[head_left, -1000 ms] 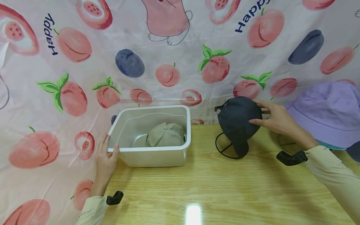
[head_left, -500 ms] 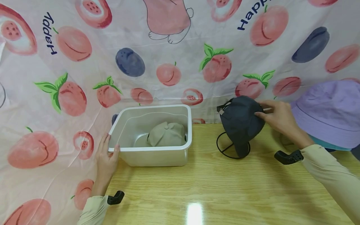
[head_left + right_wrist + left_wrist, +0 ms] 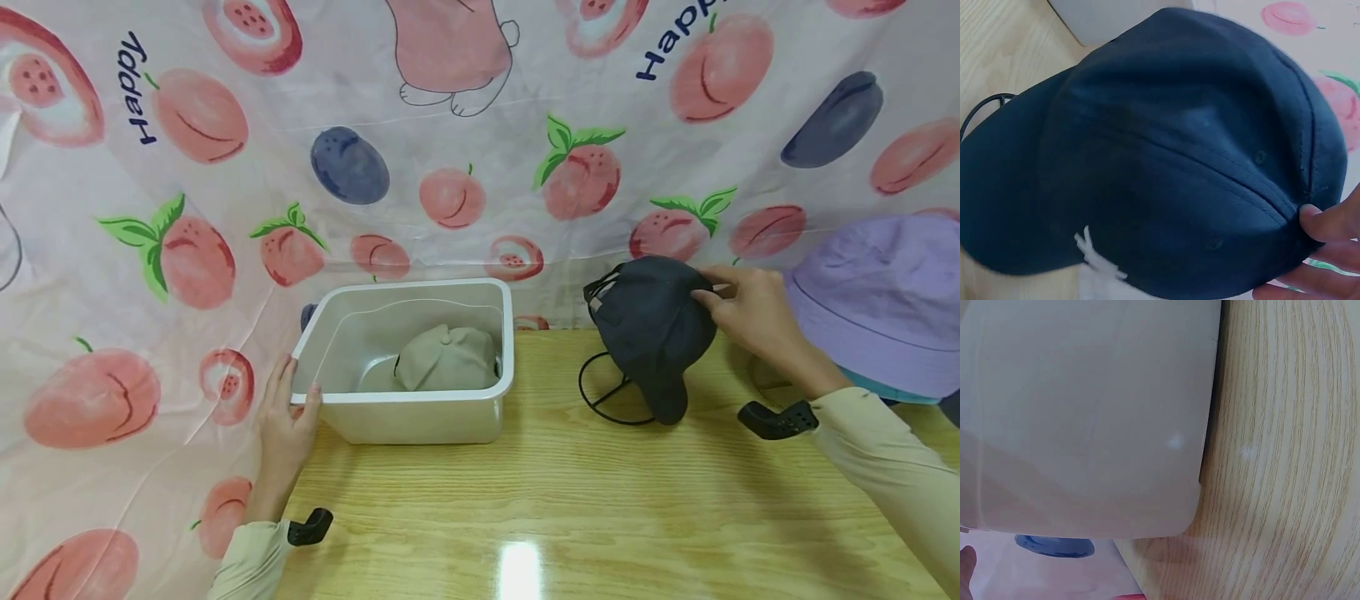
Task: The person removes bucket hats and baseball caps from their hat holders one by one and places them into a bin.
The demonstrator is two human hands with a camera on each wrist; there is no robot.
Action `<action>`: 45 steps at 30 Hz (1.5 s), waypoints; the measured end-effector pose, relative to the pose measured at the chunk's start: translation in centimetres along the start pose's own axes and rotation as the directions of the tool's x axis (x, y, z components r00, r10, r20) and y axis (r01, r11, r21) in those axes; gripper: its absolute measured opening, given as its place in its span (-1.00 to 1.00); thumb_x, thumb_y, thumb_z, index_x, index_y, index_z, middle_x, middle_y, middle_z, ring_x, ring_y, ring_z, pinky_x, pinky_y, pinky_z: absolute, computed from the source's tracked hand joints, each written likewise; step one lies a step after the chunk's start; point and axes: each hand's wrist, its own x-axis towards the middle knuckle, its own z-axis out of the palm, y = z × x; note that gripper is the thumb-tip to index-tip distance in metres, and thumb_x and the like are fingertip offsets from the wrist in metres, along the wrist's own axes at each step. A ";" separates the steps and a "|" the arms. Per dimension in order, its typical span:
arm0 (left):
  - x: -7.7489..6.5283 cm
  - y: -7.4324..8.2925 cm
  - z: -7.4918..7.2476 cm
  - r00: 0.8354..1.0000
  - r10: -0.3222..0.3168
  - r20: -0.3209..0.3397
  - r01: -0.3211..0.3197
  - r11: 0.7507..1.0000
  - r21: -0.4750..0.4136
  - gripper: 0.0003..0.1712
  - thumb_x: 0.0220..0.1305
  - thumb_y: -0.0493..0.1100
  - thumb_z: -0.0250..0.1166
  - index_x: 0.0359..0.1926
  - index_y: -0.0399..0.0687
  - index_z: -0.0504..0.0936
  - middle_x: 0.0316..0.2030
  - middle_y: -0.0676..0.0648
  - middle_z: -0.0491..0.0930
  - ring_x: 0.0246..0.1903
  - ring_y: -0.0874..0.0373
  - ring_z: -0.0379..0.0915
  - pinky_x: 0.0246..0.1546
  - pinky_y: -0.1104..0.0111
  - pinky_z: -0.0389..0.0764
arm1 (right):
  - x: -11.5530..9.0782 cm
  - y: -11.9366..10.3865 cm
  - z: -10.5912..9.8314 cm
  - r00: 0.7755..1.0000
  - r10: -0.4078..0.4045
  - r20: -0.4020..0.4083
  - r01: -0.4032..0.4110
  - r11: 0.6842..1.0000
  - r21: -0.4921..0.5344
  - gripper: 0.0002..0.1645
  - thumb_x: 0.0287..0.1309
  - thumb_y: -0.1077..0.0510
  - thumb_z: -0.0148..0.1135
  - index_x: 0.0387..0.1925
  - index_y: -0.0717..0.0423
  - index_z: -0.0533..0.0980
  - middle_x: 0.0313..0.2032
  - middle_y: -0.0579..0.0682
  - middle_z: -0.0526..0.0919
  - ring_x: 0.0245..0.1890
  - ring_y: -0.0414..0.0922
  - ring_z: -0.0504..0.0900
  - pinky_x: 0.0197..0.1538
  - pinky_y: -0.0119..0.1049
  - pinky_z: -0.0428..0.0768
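Note:
My right hand (image 3: 753, 317) pinches a dark navy baseball cap (image 3: 648, 325) at the top of its crown. The cap hangs tilted, brim down, beside and partly in front of a black wire stand (image 3: 600, 408), whose ring base shows. In the right wrist view, thumb and fingers grip the crown of the cap (image 3: 1166, 156), which has a small white mark near its brim. On the left, my left hand (image 3: 285, 425) rests on the front left corner of a white plastic bin (image 3: 420, 417), fingers extended along the rim. Inside the bin lies a beige cap (image 3: 450, 358).
A lilac bucket hat (image 3: 877, 300) sits at the far right, with a teal edge and something dark under it. A fruit-print cloth (image 3: 450, 150) hangs behind the wooden table (image 3: 600, 517). Something dark blue (image 3: 307, 317) shows just behind the bin's left side.
My right hand has moved slightly to the right, drawing the dark cap with it, and more of the stand's ring shows. The left hand and the bin stay put.

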 end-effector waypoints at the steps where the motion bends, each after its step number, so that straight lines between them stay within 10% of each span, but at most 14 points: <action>1: 0.0 0.0 0.0 1.000 0.001 -0.001 -0.001 1.000 0.000 -0.38 0.25 -0.21 0.19 0.31 -0.32 0.31 0.36 -0.10 0.21 0.28 -0.07 0.17 -0.19 0.80 0.29 | 0.1 -0.1 -0.2 1.000 -0.009 -0.005 0.009 1.000 -0.004 -0.68 0.00 0.39 0.32 -0.13 0.37 0.61 -0.32 0.40 0.64 -0.45 0.27 0.65 -0.51 -0.83 0.23; 11: 0.1 0.2 -0.1 1.000 0.003 0.002 -0.003 1.000 0.007 -0.38 0.27 -0.19 0.18 0.31 -0.33 0.30 0.36 -0.13 0.21 0.26 -0.11 0.19 -0.21 0.81 0.29 | 0.8 -1.4 -1.5 0.999 -0.026 -0.025 0.025 0.999 -0.024 -0.69 -0.01 0.39 0.32 -0.14 0.36 0.63 -0.32 0.35 0.66 -0.48 0.17 0.68 -0.51 -0.81 0.26; 18: 0.1 0.1 0.0 1.000 0.006 0.000 -0.006 1.000 0.012 -0.38 0.27 -0.18 0.18 0.31 -0.32 0.31 0.36 -0.12 0.21 0.26 -0.11 0.19 -0.20 0.80 0.29 | 1.1 -1.8 -2.3 1.000 -0.002 -0.028 0.001 0.999 -0.044 -0.67 -0.02 0.36 0.34 -0.13 0.32 0.63 -0.27 0.30 0.67 -0.54 -0.89 0.21 -0.54 -0.76 0.27; 21: 0.1 0.1 0.0 1.000 0.009 -0.005 -0.009 1.000 0.006 -0.39 0.27 -0.19 0.18 0.30 -0.33 0.32 0.35 -0.12 0.22 0.26 -0.10 0.20 -0.21 0.80 0.30 | 1.2 -2.1 -2.6 1.000 0.004 -0.027 -0.005 0.999 -0.048 -0.66 -0.02 0.36 0.33 -0.12 0.32 0.63 -0.28 0.31 0.67 -0.55 -0.80 0.35 -0.55 -0.75 0.26; 27: 0.1 0.1 0.0 1.000 0.015 -0.011 -0.015 1.000 0.004 -0.39 0.26 -0.19 0.18 0.29 -0.35 0.32 0.34 -0.13 0.23 0.26 -0.10 0.20 -0.21 0.80 0.31 | 1.4 -2.9 -3.2 1.000 -0.006 -0.027 0.005 0.998 -0.061 -0.66 0.03 0.34 0.30 -0.08 0.35 0.61 -0.27 0.34 0.66 -0.45 0.25 0.65 -0.54 -0.79 0.24; 42: 0.0 0.2 -0.2 1.000 0.004 0.005 -0.004 1.000 -0.001 -0.38 0.27 -0.18 0.18 0.31 -0.33 0.31 0.36 -0.12 0.20 0.27 -0.07 0.18 -0.19 0.73 0.39 | 1.6 -5.4 -4.7 0.999 -0.014 -0.050 0.008 0.993 -0.115 -0.66 0.03 0.32 0.30 -0.10 0.35 0.61 -0.27 0.32 0.67 -0.44 0.24 0.64 -0.53 -0.75 0.22; 45: 0.0 0.3 -0.3 1.000 -0.008 0.015 0.008 1.000 0.009 -0.37 0.28 -0.17 0.18 0.32 -0.31 0.29 0.37 -0.10 0.19 0.27 -0.06 0.18 -0.16 0.46 0.52 | 1.7 -6.0 -5.1 0.998 -0.013 -0.067 0.004 0.992 -0.124 -0.66 0.01 0.32 0.31 -0.10 0.32 0.62 -0.28 0.30 0.68 -0.50 -0.24 0.66 -0.48 -0.68 0.26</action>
